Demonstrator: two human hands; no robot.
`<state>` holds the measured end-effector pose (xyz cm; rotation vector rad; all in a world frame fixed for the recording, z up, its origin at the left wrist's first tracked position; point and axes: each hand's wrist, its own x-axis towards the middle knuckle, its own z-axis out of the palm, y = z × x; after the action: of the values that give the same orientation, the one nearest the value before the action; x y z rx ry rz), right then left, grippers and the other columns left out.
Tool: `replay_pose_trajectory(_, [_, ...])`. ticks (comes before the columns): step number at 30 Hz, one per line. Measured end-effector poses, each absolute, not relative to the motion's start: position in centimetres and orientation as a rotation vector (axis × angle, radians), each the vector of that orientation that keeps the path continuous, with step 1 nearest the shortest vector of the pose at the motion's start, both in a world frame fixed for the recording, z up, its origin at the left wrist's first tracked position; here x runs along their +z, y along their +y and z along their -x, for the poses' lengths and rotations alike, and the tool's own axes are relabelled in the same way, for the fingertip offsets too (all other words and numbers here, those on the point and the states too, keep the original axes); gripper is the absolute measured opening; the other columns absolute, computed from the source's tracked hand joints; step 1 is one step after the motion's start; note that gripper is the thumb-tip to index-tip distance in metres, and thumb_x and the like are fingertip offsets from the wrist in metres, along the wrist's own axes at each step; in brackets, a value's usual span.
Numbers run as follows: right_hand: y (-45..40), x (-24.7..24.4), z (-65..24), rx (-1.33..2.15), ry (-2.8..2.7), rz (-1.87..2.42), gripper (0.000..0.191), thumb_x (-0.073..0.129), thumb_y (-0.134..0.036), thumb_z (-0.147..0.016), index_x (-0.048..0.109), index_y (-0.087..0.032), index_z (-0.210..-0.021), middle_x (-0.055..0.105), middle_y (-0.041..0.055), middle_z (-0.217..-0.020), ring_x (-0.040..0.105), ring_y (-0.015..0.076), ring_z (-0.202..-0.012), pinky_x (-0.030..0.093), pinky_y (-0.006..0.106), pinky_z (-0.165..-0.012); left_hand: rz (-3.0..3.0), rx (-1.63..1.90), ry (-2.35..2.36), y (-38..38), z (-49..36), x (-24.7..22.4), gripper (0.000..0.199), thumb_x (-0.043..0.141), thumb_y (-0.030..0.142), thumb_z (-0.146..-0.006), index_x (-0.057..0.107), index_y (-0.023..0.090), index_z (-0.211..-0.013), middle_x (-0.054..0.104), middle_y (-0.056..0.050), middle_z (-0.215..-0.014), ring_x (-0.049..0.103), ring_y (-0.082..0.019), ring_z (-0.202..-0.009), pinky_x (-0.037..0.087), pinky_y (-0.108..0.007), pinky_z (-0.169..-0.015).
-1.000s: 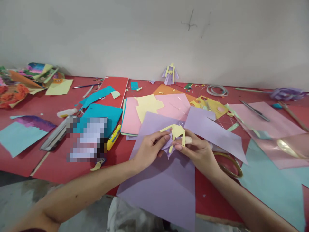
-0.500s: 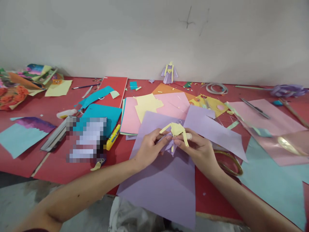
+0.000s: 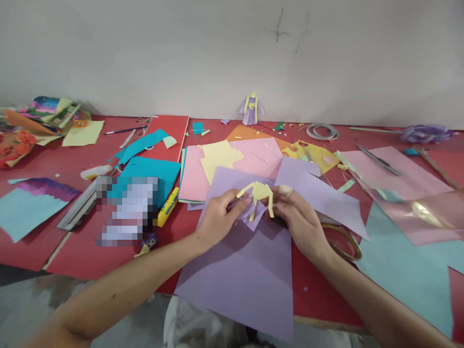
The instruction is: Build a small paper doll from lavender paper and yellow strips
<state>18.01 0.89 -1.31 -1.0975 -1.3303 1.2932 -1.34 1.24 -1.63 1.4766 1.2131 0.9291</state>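
Note:
A small paper doll [image 3: 262,191] with a yellow top, yellow strip arms and folded purple paper below it is held up over a large purple sheet [image 3: 250,280]. My left hand [image 3: 219,215] is closed, its thumb and fingers pinching the purple part from the left. On the other side my right hand [image 3: 300,220] is closed too, its fingertips at the purple paper's right edge beside the doll's arm. A pale wrap covers one right finger. My fingers hide part of the doll's lower half.
Against the wall stands another purple-and-yellow paper doll [image 3: 251,108]. Left of my hands lie a yellow glue stick [image 3: 168,208], a metal ruler-like bar [image 3: 80,205] and a blurred-out object [image 3: 126,208]. To the right are a tape roll [image 3: 342,241], a pen [image 3: 379,159] and coloured sheets.
My right hand has shifted from the doll's middle out to its right side, and its fingers have drawn back from the yellow top. The purple folds show more; my left hand still pinches them.

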Motion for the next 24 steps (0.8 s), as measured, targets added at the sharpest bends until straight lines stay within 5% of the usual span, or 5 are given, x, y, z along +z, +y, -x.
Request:
replay_pose_trajectory(7, [0.95,-0.73,-17.75,1.249,-1.413,1.248,0.034,0.072,-0.054,-0.08,0.064,-0.021,-0.082,0.056,-0.0009,-0.066,0.054,0.0134,-0.057,0.052,0.024,-0.044,-1.624,0.805,1.103,1.32,1.13,-1.44,0.033,0.053,0.044,-0.096,0.071,0.016,-0.1,0.071,-0.001,-0.085,0.06,-0.014,-0.076,0.044,-0.021,-0.067])
replay_pose_trajectory(12, [1.01,-0.55,-17.71,1.223,-1.331,1.277,0.032,0.068,-0.052,-0.084,0.066,-0.02,-0.08,0.057,-0.0008,-0.065,0.054,0.0118,-0.057,0.052,0.022,-0.045,-1.496,0.87,1.003,1.35,1.2,-1.53,0.039,0.06,0.046,-0.092,0.064,0.017,-0.117,0.071,-0.006,-0.103,0.065,-0.018,-0.09,0.049,-0.023,-0.073])
replay_pose_trajectory(18, [1.24,-0.59,-18.02,1.215,-1.23,1.292,0.031,0.07,-0.05,-0.084,0.065,-0.02,-0.077,0.058,-0.0008,-0.068,0.051,0.0099,-0.056,0.046,0.019,-0.044,-1.721,0.88,0.887,1.2,1.37,-1.34,0.046,0.073,0.038,-0.086,0.061,0.021,-0.127,0.066,-0.008,-0.129,0.062,-0.022,-0.118,0.047,-0.03,-0.1])
replay_pose_trajectory(24, [1.1,-0.66,-17.86,1.363,-1.233,1.232,0.029,0.069,-0.048,-0.086,0.065,-0.02,-0.082,0.058,0.0001,-0.069,0.056,0.0127,-0.062,0.048,0.022,-0.047,-1.898,0.951,1.028,1.56,1.91,-1.68,0.024,0.054,0.026,-0.097,0.069,0.02,-0.114,0.072,-0.007,-0.106,0.067,-0.018,-0.092,0.052,-0.027,-0.08])
